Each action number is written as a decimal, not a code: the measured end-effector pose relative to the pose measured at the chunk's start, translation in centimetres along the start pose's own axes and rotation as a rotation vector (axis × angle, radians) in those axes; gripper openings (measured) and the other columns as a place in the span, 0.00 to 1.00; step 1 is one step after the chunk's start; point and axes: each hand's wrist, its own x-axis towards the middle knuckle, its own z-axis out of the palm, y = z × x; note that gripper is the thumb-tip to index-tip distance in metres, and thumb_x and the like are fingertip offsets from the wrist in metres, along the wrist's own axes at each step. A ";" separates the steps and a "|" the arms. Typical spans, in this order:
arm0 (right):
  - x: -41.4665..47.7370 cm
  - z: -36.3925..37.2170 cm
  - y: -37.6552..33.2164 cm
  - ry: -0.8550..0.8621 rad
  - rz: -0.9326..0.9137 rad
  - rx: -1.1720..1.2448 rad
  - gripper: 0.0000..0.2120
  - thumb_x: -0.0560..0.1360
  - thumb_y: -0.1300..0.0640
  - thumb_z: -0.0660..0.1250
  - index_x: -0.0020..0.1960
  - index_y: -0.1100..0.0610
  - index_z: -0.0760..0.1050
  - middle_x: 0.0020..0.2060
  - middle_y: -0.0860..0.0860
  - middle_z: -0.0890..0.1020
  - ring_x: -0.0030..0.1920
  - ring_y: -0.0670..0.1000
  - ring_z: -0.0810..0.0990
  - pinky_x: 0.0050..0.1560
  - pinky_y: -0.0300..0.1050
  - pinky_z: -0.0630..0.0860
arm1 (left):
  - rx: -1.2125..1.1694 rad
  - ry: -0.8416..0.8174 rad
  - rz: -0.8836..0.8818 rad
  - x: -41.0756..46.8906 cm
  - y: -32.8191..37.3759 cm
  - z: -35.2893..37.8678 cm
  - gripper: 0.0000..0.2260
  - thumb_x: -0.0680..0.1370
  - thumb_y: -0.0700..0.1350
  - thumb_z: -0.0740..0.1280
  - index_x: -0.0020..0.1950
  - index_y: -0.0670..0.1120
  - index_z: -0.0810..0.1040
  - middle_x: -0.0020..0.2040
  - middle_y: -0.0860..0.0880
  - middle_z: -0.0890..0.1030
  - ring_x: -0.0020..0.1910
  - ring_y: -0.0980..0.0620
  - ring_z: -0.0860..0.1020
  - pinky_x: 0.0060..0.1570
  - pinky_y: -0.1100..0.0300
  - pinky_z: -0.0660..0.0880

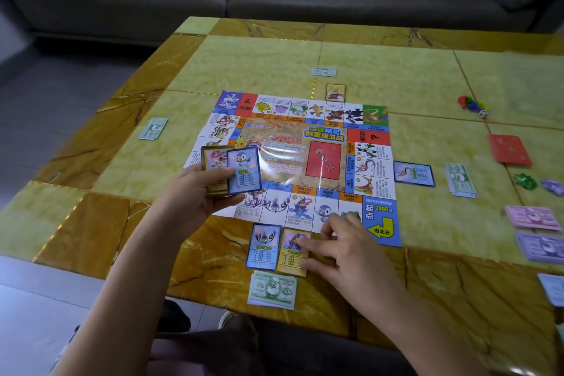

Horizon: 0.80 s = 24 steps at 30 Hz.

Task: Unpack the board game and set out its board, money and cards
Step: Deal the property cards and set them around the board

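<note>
Yellow-bordered picture card (290, 256) pressed flat under relaxed right hand (345, 250), just below glossy paper game board (305, 146). Thick card stack (213, 159) gripped in left hand (195, 195). Seemingly laying cards by matching squares; next, sliding off top blue-bordered penguin card (244, 171).

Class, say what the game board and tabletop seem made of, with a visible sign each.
Game board: probably thin glossy paper or laminate; a glare streak crosses its middle, and fold lines show.
Tabletop: perhaps polished stone or stone-look tile; veining, sheen, straight seams.
</note>
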 end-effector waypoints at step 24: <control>3.2 2.4 -3.1 0.051 -0.134 0.004 0.18 0.65 0.43 0.75 0.51 0.50 0.84 0.41 0.47 0.72 0.44 0.50 0.72 0.41 0.44 0.73 | -0.024 -0.020 0.005 -0.2 0.1 -0.4 0.10 0.77 0.35 0.64 0.58 0.36 0.74 0.48 0.39 0.82 0.39 0.47 0.84 0.29 0.62 0.79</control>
